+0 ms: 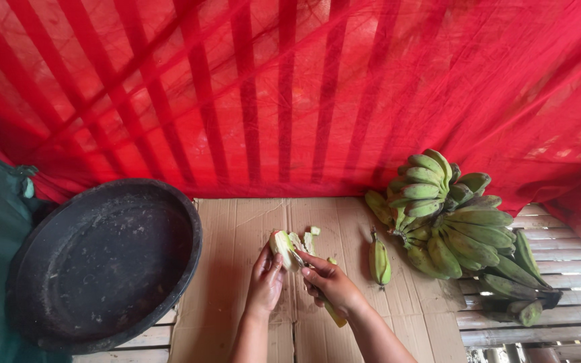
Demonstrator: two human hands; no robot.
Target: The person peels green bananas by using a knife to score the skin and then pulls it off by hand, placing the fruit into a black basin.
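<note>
Peeling: our left hand (265,275) grips a half-peeled banana (282,247), right hand (329,282) grips the knife (319,296); one loose banana (379,261) and the bunch (448,218) remain unpeeled.

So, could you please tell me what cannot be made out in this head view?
- Knife: blade mostly hidden by right hand.
- Peeled banana: lower part covered by left hand.
- Banana bunch: underside fruits hidden by upper ones.
- Black basin: rim cut off at bottom edge.

Green bananas (448,215), black basin (102,262), red striped netting (290,94), brown cardboard (237,228).
</note>
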